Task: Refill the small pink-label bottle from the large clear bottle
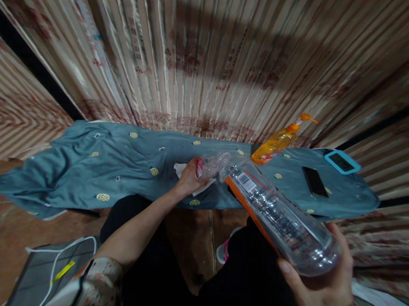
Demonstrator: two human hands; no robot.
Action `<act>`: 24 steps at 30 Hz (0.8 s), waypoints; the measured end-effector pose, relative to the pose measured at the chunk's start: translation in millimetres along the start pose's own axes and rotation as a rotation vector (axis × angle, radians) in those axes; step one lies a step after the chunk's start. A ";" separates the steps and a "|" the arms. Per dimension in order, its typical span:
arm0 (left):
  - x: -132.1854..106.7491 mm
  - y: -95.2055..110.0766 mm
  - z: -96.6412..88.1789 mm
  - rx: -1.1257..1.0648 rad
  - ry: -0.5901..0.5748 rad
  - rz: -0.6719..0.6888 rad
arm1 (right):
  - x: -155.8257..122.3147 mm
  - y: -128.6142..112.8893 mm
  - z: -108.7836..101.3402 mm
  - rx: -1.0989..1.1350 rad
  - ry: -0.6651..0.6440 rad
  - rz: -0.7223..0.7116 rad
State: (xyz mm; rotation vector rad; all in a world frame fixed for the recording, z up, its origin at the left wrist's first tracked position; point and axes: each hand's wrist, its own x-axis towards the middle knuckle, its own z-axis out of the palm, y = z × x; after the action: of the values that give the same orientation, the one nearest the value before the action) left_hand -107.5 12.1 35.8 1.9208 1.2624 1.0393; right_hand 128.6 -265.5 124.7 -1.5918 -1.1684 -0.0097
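Fingers of the right hand (331, 285) are closed around the base end of a large clear bottle (283, 218), thumb on the near side. Fingers of the left hand (188, 177) are wrapped around a small clear bottle (208, 166) with a red band, just by a white tissue (179, 169) on the cloth-covered worktop (140, 153). The large bottle is tilted, base to the right and neck to the left; its neck meets the small bottle's mouth end (whether the rims touch cannot be told).

Handling: both bottles appear to be thin plastic; expect light walls that dent under a hard squeeze. Smooth surfaces may slip, especially if wet. Support the large bottle at its base or labelled middle. Hold the small bottle around its body, clear of the mouth.

Nearby: an orange pump bottle (275, 144) stands toward the back, with a phone (314, 182) and a blue-framed device (342, 161) to its right.
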 end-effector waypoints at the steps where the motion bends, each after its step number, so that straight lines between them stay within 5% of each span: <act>1: -0.1 0.3 0.2 0.001 0.004 -0.003 | 0.1 -1.1 -0.3 -0.004 -0.001 0.002; 10: -0.9 -0.3 -0.1 0.010 -0.013 -0.007 | -0.6 -18.3 1.0 -0.064 -0.025 0.047; 24: -0.4 -0.1 0.8 0.017 0.009 -0.011 | -1.5 -11.9 1.4 -0.036 0.011 -0.004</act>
State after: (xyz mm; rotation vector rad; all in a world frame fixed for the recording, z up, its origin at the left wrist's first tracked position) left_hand -106.9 11.7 35.3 1.9222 1.2890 1.0354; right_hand 119.1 -266.6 132.0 -1.6194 -1.1690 -0.0421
